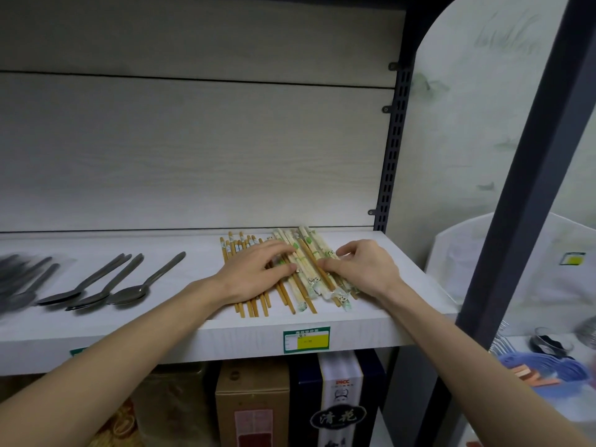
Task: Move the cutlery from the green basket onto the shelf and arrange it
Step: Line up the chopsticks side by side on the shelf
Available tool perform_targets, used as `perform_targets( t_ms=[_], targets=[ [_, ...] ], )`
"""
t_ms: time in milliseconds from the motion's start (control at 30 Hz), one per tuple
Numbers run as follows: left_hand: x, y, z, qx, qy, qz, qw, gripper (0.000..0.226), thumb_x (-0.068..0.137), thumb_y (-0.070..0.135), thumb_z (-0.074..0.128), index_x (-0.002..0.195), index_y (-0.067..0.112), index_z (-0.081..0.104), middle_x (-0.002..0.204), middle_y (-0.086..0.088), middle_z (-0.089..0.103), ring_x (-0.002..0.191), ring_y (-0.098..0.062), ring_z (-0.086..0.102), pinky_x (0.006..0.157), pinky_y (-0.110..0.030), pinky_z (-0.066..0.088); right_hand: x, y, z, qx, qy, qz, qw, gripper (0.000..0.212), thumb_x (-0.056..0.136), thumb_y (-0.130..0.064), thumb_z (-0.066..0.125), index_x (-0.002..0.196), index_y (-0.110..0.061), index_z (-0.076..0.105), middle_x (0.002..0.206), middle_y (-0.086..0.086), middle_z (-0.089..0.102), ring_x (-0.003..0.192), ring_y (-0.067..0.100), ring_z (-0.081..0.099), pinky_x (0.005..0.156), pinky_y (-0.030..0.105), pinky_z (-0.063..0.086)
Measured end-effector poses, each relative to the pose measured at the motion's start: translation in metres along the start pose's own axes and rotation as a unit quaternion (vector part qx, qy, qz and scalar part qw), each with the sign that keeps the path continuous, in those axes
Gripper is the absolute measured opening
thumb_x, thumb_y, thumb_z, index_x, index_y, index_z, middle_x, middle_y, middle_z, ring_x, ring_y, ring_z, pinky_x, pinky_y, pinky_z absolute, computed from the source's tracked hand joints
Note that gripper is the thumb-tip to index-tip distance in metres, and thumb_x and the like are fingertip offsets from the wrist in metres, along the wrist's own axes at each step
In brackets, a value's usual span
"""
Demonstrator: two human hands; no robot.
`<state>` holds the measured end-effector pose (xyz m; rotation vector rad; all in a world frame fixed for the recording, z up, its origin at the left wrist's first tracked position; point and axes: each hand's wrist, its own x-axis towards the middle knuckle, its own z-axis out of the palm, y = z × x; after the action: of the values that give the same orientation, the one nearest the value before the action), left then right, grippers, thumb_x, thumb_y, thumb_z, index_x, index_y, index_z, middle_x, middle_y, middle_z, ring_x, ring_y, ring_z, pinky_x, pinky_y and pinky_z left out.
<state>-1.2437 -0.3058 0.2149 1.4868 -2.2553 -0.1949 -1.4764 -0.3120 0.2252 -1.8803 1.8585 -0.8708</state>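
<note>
The white shelf [371, 327] carries everything I'm sorting. On its right half lies one pile of chopsticks [300, 285], bare brown ones mixed with paper-wrapped pairs, too many and too overlapped for me to count. My left hand [254, 272] lies flat on the brown ones, fingers straight. My right hand [364, 264] curls its fingers onto the wrapped ones, thumb tip touching them. Left of the pile lie three metal spoons [113, 285], bowls toward me; further left more cutlery blurs together.
</note>
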Motion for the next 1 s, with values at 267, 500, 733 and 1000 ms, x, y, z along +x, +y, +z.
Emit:
perform_targets(
  t_ms=[267, 500, 733, 1000],
  targets=[
    [0.004, 0.000, 0.000, -0.029, -0.003, -0.001, 1.000, 0.046, 0.101, 0.057, 0.041, 0.141, 0.037, 0.053, 0.142, 0.019, 0.051, 0.124, -0.006, 0.049, 0.094, -0.031, 0.041, -0.002, -0.004, -0.004, 0.031, -0.029, 0.005, 0.999, 0.020, 0.077, -0.046, 0.076, 0.081, -0.027, 0.076, 0.078, -0.010, 0.075, 0.082, 0.010, 0.070, 0.084, 0.038, 0.058],
    [-0.002, -0.002, 0.000, -0.042, 0.011, 0.006, 0.999, 0.047, 0.100, 0.058, 0.044, 0.139, 0.034, 0.056, 0.140, 0.018, 0.054, 0.124, -0.004, 0.050, 0.101, -0.033, 0.044, -0.003, 0.002, -0.005, 0.163, -0.031, 0.031, 0.986, 0.012, 0.075, -0.034, 0.077, 0.080, -0.024, 0.081, 0.075, -0.009, 0.077, 0.083, 0.012, 0.073, 0.087, 0.041, 0.060],
    [-0.005, -0.003, 0.000, -0.044, 0.040, 0.033, 0.998, 0.041, 0.100, 0.054, 0.049, 0.132, 0.033, 0.063, 0.142, 0.016, 0.054, 0.132, -0.003, 0.045, 0.111, -0.036, 0.039, -0.004, 0.006, -0.006, 0.094, 0.065, 0.028, 0.993, 0.019, 0.079, -0.034, 0.071, 0.093, -0.022, 0.077, 0.081, -0.004, 0.074, 0.085, 0.019, 0.069, 0.073, 0.031, 0.054],
    [-0.014, -0.019, -0.008, -0.053, 0.079, 0.028, 0.995, 0.032, 0.102, 0.046, 0.050, 0.122, 0.031, 0.070, 0.129, 0.018, 0.064, 0.122, -0.002, 0.054, 0.106, -0.038, 0.044, -0.007, 0.001, -0.004, -0.005, 0.093, 0.039, 0.995, 0.040, 0.080, -0.032, 0.070, 0.119, -0.022, 0.071, 0.107, 0.000, 0.074, 0.100, 0.024, 0.066, 0.077, 0.030, 0.049]
  ],
)
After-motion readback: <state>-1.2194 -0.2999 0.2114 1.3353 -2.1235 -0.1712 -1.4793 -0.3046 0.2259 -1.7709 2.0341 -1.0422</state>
